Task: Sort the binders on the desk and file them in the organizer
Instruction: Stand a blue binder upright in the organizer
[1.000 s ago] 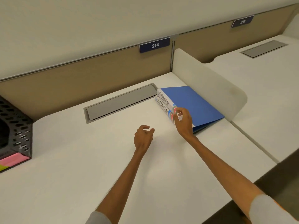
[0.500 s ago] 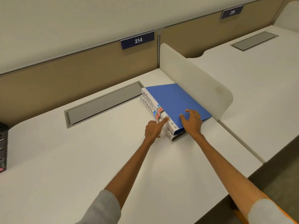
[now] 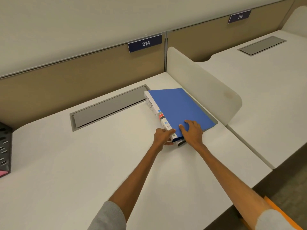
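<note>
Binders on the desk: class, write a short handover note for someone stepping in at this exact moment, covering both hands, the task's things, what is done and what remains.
Left hand: fingers and thumb grip the near spine end of the top binder.
Right hand: rests on its blue cover.
Things: two binders are stacked flat beside the divider; the lower binder peeks out beneath. The black mesh organizer is at the far left, mostly out of frame.
Done: neither binder filed.
Left: lift, sort and file both.
</note>
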The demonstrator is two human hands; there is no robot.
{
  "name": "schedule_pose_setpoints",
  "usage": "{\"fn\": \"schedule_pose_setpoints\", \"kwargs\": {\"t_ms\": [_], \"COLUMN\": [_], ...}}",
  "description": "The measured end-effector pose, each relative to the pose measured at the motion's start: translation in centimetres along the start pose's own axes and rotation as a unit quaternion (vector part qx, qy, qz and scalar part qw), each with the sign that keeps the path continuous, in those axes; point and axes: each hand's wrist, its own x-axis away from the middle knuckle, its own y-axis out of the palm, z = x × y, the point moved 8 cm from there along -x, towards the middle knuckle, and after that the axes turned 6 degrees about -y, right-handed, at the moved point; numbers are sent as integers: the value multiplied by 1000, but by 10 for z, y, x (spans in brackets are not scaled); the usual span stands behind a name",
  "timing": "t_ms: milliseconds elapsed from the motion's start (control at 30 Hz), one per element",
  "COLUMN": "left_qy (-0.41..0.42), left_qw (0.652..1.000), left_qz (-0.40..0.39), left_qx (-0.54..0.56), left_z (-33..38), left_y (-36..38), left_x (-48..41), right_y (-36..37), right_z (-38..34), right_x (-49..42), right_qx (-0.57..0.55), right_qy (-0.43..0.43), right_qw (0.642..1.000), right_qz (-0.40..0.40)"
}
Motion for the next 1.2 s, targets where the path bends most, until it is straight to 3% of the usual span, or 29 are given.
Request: {"fn": "schedule_pose_setpoints", "kwargs": {"t_ms": [367, 600, 933, 1200], "left_qy": [28, 112, 214, 239], "left_qw": [989, 981, 944, 901], "left_qz": [60, 62, 221, 355], "left_qx": [135, 144, 120, 66], "left_z": [-27, -21, -25, -52], "left_y": [-108, -194, -337, -457], "left_x": [51, 93, 162, 224], "right_y": [56, 83, 143, 203], "right_z": [-95, -189, -352, -479], "right_x": [19, 49, 102, 144], "right_qx": [-6, -43, -113, -228], "right_qy": [-37, -79, -188, -270], "right_qw": [996, 995, 973, 925], "right_qz": [-85, -47, -71, -142]}}
